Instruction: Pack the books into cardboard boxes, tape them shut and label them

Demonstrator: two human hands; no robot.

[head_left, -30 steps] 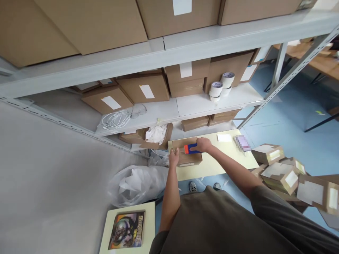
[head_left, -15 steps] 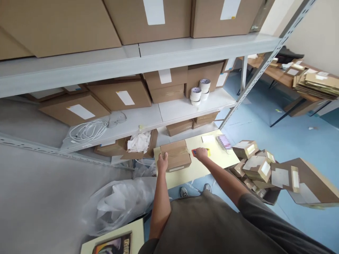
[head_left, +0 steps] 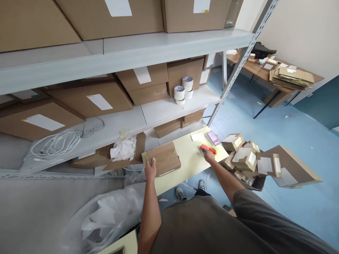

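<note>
A taped cardboard box (head_left: pixel 164 157) lies on the pale yellow tabletop (head_left: pixel 189 160). My left hand (head_left: pixel 150 170) grips its left end, thumb on the near side. Away from the box on the right, my right hand (head_left: pixel 210 156) is closed around an orange-red and blue tape dispenser (head_left: pixel 206 148) with a yellow roll. The dispenser is raised off the box, near the table's right end. Just behind it lie a white slip of paper (head_left: pixel 197 136) and a blurred-out pinkish item (head_left: pixel 212 137).
Metal shelving (head_left: pixel 148 121) rises behind the table, holding large boxes, a coiled white cable (head_left: pixel 58 144) and tape rolls (head_left: pixel 179 92). To the right, a bin heaped with small boxes (head_left: pixel 243 158) stands on the floor. A plastic bag (head_left: pixel 111 213) sits at left.
My right hand has drawn the tape dispenser rightward, away from the box's right end. My left hand stays on the box. The view has turned to the right.
</note>
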